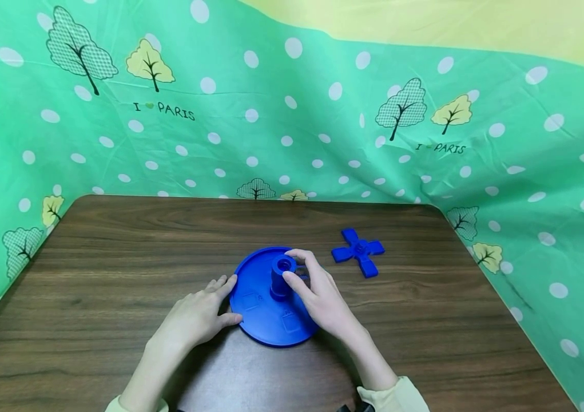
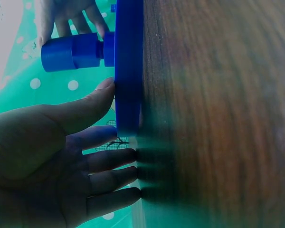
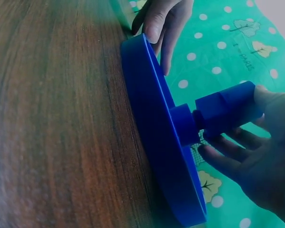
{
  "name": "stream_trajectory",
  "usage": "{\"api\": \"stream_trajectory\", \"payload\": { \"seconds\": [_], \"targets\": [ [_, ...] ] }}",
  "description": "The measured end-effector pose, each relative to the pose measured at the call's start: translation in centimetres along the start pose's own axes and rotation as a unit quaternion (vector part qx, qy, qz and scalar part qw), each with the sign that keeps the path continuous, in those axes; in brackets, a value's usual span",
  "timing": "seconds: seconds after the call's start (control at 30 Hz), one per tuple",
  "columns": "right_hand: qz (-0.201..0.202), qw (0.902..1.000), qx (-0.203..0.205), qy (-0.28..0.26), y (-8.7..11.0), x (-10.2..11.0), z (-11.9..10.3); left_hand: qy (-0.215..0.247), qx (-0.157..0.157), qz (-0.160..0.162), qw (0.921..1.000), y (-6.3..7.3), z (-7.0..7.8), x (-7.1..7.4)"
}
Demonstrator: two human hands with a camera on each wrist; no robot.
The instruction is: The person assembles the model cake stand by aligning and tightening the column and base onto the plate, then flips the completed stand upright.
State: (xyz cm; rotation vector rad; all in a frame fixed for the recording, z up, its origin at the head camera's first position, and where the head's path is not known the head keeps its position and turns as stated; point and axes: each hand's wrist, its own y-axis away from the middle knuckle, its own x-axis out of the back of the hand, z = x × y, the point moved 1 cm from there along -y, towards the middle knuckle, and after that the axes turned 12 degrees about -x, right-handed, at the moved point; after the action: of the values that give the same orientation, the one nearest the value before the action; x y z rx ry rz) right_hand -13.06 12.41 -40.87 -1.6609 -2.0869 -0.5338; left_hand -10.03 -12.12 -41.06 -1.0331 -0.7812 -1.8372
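A blue round base (image 1: 266, 329) with a raised rim lies on the table. From its middle rises a stubby hub (image 3: 183, 124), and above that, past a narrow neck, sits a blue hollow cylinder (image 2: 69, 53) with a round hole in its top. My right hand (image 1: 325, 300) pinches this cylinder between thumb and index finger, the other fingers around its far side. On the left, my left hand (image 1: 194, 317) touches the base's rim with thumb and index finger. Its remaining fingers stretch straight to the tabletop in the left wrist view.
A blue four-armed cross piece (image 1: 360, 249) lies flat on the table, behind and right of the base. The brown wood-grain table (image 1: 132, 246) is bordered by a green dotted cloth (image 1: 281, 149) at the back and sides.
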Motion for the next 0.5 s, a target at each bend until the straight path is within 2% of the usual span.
{"api": "stream_trajectory", "payload": {
  "seconds": [0.1, 0.37, 0.5],
  "targets": [
    [-0.003, 1.0, -0.003, 0.0, -0.01, -0.05, -0.06, 0.0, 0.001, 0.0, 1.0, 0.01, -0.01, -0.01],
    [-0.061, 0.998, 0.011, 0.009, 0.03, -0.07, -0.01, 0.0, 0.002, 0.002, 1.0, -0.02, 0.03, -0.01],
    [-0.054, 0.9985, 0.002, 0.01, -0.05, -0.2, 0.14, 0.0, 0.002, 0.001, 1.0, -0.01, 0.0, -0.03]
  ]
}}
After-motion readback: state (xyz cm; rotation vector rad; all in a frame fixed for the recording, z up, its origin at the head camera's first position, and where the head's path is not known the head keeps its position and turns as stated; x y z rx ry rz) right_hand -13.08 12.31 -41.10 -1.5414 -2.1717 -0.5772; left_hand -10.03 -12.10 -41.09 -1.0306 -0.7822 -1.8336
